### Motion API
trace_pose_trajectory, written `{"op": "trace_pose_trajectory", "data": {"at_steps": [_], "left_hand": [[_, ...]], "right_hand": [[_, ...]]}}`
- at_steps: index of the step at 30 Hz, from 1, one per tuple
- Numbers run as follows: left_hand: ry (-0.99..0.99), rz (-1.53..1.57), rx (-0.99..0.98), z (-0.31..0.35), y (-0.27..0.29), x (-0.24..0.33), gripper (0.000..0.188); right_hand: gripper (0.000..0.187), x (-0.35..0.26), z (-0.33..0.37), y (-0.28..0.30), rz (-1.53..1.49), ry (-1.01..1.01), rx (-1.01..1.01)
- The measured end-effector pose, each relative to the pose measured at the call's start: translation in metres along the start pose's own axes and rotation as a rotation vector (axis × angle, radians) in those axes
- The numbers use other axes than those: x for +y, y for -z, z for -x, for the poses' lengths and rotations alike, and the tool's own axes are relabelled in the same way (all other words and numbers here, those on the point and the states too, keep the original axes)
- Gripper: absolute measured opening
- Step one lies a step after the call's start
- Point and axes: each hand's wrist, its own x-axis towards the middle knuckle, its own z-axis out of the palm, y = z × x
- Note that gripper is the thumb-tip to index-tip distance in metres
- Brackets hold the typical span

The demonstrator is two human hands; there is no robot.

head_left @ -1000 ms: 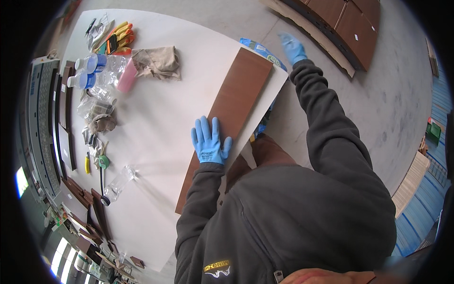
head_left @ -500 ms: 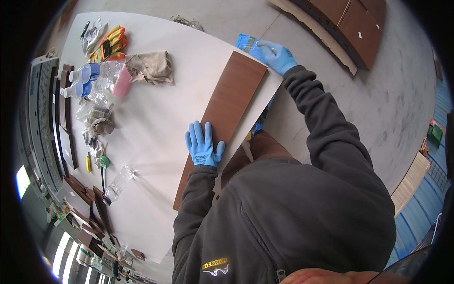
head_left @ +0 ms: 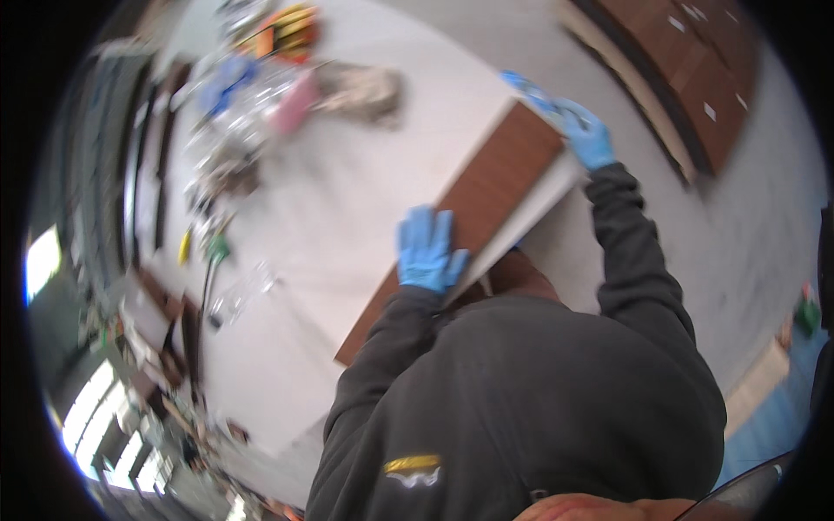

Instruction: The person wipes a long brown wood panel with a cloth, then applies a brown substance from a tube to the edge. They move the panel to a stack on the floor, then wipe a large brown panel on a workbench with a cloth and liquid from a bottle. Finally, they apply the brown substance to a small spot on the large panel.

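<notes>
A long brown wooden board [head_left: 495, 174] lies slantwise along the near right edge of a white table. My left hand [head_left: 426, 247], in a light blue glove, rests on the board with its fingers stretched out. Beyond the board's far end, my right hand [head_left: 586, 135], gloved alike, is closed on a crumpled blue sheet-like piece [head_left: 526, 89]. That piece is blurred and lies at the board's far corner; I cannot tell whether it is cloth or plastic film.
Clear plastic bottles [head_left: 230, 87], yellow-orange gloves [head_left: 287, 33], a beige cloth [head_left: 360, 94] and a pink block [head_left: 294, 102] clutter the table's far left. Another bottle [head_left: 248, 291] lies nearer. Stacked brown panels [head_left: 686, 78] stand on the floor at the far right.
The whole view has swung and blurred, so things appear shifted right. The blue piece now trails along the board's far end edge. My left hand stays flat on the board.
</notes>
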Motion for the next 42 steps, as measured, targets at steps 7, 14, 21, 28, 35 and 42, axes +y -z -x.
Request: {"op": "trace_pose_trajectory", "data": {"at_steps": [7,14,21,28,35,42], "left_hand": [[0.017,0.185,0.112,0.003,0.011,-0.007,0.079],[0.243,0.428,0.959,-0.040,0.071,-0.147,0.038],[1.084,-0.053,0.963,-0.058,0.178,-0.375,0.025],[1.109,-0.526,0.141,-0.071,0.204,-0.455,0.031],[1.091,-0.561,0.065,-0.081,0.214,-0.490,0.027],[1.002,-0.801,0.036,-0.067,0.246,-0.475,0.021]], "right_hand": [[0.039,-0.026,-0.013,-0.002,0.299,-0.194,0.273],[0.033,-0.101,0.041,-0.051,0.236,0.225,0.183],[0.035,-0.176,0.085,-0.102,0.144,0.312,-0.046],[0.039,-0.196,0.116,-0.111,0.275,0.304,-0.154],[0.037,-0.194,0.125,-0.115,0.272,0.274,-0.148],[0.039,-0.200,0.122,-0.119,0.290,0.372,-0.170]]}}
